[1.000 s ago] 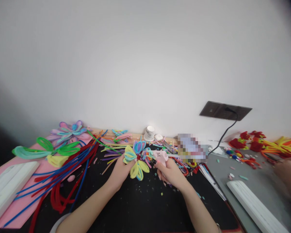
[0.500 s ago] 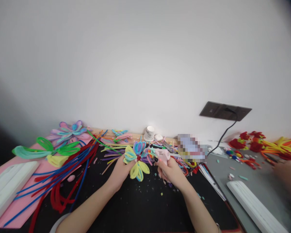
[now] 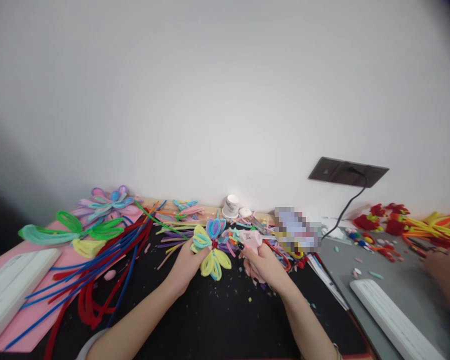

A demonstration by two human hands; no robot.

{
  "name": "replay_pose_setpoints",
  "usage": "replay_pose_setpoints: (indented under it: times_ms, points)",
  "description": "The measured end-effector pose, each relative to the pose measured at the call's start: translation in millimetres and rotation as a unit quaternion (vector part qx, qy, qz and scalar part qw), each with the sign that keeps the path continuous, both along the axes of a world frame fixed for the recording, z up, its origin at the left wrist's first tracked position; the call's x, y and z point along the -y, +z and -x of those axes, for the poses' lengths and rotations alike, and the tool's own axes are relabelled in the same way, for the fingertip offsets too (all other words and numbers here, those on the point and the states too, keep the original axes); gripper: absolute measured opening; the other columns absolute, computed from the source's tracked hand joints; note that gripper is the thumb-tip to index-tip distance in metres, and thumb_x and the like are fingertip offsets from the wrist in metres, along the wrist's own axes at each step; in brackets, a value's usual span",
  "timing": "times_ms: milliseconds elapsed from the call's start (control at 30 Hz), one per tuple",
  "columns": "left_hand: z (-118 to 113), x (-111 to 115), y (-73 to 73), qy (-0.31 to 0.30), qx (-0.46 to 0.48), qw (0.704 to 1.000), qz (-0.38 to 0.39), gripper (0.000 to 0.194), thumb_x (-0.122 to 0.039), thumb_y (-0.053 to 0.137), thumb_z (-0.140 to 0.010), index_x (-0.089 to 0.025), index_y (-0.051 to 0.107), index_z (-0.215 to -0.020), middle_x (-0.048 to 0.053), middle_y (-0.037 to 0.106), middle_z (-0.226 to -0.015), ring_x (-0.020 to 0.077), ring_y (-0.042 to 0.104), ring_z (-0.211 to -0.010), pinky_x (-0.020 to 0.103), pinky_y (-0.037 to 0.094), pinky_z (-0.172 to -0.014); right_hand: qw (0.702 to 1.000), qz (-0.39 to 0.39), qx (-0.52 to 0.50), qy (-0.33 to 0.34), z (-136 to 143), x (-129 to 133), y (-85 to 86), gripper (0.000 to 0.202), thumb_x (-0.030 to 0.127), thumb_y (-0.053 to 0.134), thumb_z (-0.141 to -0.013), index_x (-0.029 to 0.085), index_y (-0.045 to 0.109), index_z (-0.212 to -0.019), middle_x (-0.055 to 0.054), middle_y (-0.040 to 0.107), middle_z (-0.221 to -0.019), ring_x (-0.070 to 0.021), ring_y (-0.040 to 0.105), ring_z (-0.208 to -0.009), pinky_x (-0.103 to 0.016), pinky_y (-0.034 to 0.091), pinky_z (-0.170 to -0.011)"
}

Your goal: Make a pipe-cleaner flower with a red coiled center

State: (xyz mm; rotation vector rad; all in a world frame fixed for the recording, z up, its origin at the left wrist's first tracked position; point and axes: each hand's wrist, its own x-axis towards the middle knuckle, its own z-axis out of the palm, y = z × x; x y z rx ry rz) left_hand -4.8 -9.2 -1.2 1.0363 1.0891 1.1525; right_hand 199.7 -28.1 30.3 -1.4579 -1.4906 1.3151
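Observation:
My left hand [image 3: 189,265] is closed on a pipe-cleaner flower [image 3: 216,260] with yellow, light blue and purple-blue looped petals, held above the black mat [image 3: 210,320]. Just right of the flower, my right hand [image 3: 258,260] grips a pale pink glue gun [image 3: 250,239] by its handle. The gun's nozzle points left toward the flower's centre; whether it touches cannot be made out. Small coloured scraps lie on the mat below both hands.
Blue and red pipe cleaners [image 3: 108,265], a green-and-yellow flower [image 3: 78,234] and a white case [image 3: 17,290] lie left. A paper cup [image 3: 231,206] stands behind. A cable [image 3: 347,206] hangs right, where another person's hand [image 3: 440,265] works beside red figures [image 3: 397,220].
The other person's hand at the right edge has shifted slightly and looks sharper. My hands, the flower and the glue gun have hardly moved.

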Motion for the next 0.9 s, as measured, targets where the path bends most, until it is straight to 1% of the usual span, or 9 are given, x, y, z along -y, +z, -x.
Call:
replay_pose_setpoints:
  times_ms: [167,300,467,600,800,900]
  points:
    - [0.4,-0.3,-1.7,-0.007,0.002,1.000,-0.007,0.033,-0.036,0.067,-0.071,-0.016,0.061,-0.097,0.010,0.072,-0.099,0.0300,0.064,-0.100,0.040,0.049,-0.083,1.000,0.004,-0.002,-0.007,-0.5,-1.0,0.4,0.029,0.041,0.045,-0.085,0.018,0.053,-0.070,0.004,0.053,-0.043,-0.0069,0.037,-0.029,-0.018,0.028,-0.030]
    - [0.5,-0.1,-0.8,-0.005,0.001,1.000,-0.007,0.032,-0.036,0.068,-0.070,-0.016,0.061,-0.094,0.010,0.072,-0.096,0.0304,0.065,-0.098,0.040,0.050,-0.081,1.000,-0.002,-0.013,-0.013,-2.1,-1.7,-0.9,0.030,0.041,0.044,-0.085,0.017,0.053,-0.069,0.003,0.053,-0.043,-0.0070,0.035,-0.028,-0.019,0.028,-0.029]
    - [0.4,-0.3,-0.9,-0.001,0.004,1.000,-0.006,0.034,-0.036,0.068,-0.069,-0.015,0.061,-0.094,0.011,0.072,-0.095,0.0307,0.065,-0.097,0.040,0.050,-0.079,1.000,-0.001,-0.009,-0.019,-3.3,-2.9,-1.6,0.030,0.041,0.044,-0.085,0.017,0.054,-0.070,0.004,0.052,-0.042,-0.0069,0.037,-0.028,-0.018,0.027,-0.030]
    - [0.4,-0.6,-2.7,0.001,0.007,1.000,-0.008,0.033,-0.037,0.068,-0.069,-0.016,0.062,-0.094,0.010,0.073,-0.094,0.0295,0.066,-0.095,0.040,0.050,-0.080,0.999,0.004,-0.010,-0.035,-3.2,-3.7,-1.4,0.030,0.039,0.045,-0.084,0.017,0.054,-0.068,0.003,0.051,-0.041,-0.0074,0.038,-0.028,-0.019,0.026,-0.029]
    - [0.5,-0.4,0.7,0.014,0.002,1.000,-0.003,0.035,-0.038,0.072,-0.063,-0.016,0.064,-0.090,0.009,0.074,-0.088,0.0290,0.068,-0.086,0.039,0.052,-0.076,0.999,0.000,-0.017,-0.042,-4.0,-4.0,-0.6,0.032,0.041,0.045,-0.084,0.017,0.054,-0.066,0.003,0.052,-0.041,-0.0075,0.038,-0.028,-0.019,0.028,-0.028]
    - [0.9,-0.7,0.3,0.015,-0.002,1.000,-0.003,0.036,-0.038,0.072,-0.062,-0.016,0.065,-0.089,0.009,0.074,-0.088,0.0296,0.068,-0.086,0.038,0.052,-0.074,0.998,-0.001,-0.027,-0.056,-4.4,-3.8,0.5,0.032,0.044,0.046,-0.084,0.017,0.053,-0.067,0.003,0.051,-0.042,-0.0075,0.037,-0.028,-0.019,0.029,-0.028]
